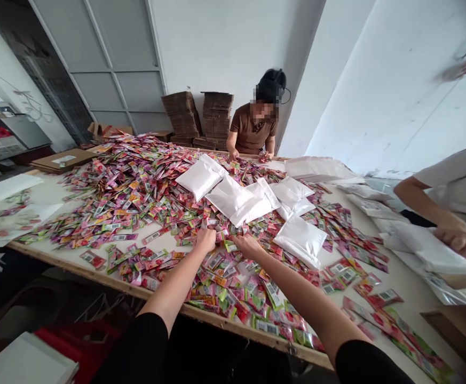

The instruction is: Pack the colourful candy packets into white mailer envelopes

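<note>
Both arms reach forward over a table spread with small, flat, colourful packets [152,208] in pink, green and purple. Near the middle, my left hand [205,240] is closed among the packets, its fingertips turned inward. A short gap to the right, my right hand [247,246] is also closed, beside a green-and-yellow packet [230,246]. What the fingers of each hand hold, if anything, is too small to make out. Just beyond the hands lie several filled white pouches [233,198]; one white pouch [301,239] rests to the right of my right hand.
A co-worker [254,128] handles packets across the table. Another person's hand [459,234] is at white bags [412,240] on the right. Folded cardboard stacks [216,114] stand behind. A wooden edge [241,328] borders the table; a gloved hand [8,223] shows at left.
</note>
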Demonstrator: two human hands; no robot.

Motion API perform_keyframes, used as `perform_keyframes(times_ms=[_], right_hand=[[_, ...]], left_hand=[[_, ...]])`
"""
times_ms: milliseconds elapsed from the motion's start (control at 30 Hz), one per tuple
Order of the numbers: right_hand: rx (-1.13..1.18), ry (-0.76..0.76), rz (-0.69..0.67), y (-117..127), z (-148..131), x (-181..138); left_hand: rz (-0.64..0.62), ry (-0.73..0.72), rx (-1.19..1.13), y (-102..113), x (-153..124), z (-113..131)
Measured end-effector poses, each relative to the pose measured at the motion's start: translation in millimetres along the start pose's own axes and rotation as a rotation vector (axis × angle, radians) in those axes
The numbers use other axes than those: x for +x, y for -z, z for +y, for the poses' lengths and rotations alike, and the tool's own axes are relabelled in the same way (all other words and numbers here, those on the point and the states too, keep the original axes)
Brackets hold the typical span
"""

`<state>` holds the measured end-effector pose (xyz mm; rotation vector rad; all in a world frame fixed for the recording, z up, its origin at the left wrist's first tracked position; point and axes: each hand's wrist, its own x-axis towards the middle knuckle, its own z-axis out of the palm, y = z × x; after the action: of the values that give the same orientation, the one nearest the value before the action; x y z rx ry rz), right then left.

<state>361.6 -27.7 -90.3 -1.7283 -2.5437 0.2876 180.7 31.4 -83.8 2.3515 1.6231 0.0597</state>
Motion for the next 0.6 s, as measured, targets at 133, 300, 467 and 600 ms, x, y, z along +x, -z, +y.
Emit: perform_keyframes(times_ms=[133, 300, 467, 600], right_hand=[[0.04, -0.06, 0.077, 0.5, 14.4, -15.8], [0.428, -0.173, 0.373, 11.3, 33.0, -34.5], [0.642, -0.229, 0.487, 21.7, 45.2, -45.2], [0.748, -0.313, 0.48, 28.8, 52.5, -54.5]], left_hand=[[0.018, 0.011, -0.055, 7.9, -3.0, -17.2], [0.018, 0.017, -0.16, 26.9, -16.1, -42.9], [0.004, -0.076, -0.241, 35.9, -39.3, -44.4], [0.094, -0.162, -0.417, 31.6, -57.7, -32.2]])
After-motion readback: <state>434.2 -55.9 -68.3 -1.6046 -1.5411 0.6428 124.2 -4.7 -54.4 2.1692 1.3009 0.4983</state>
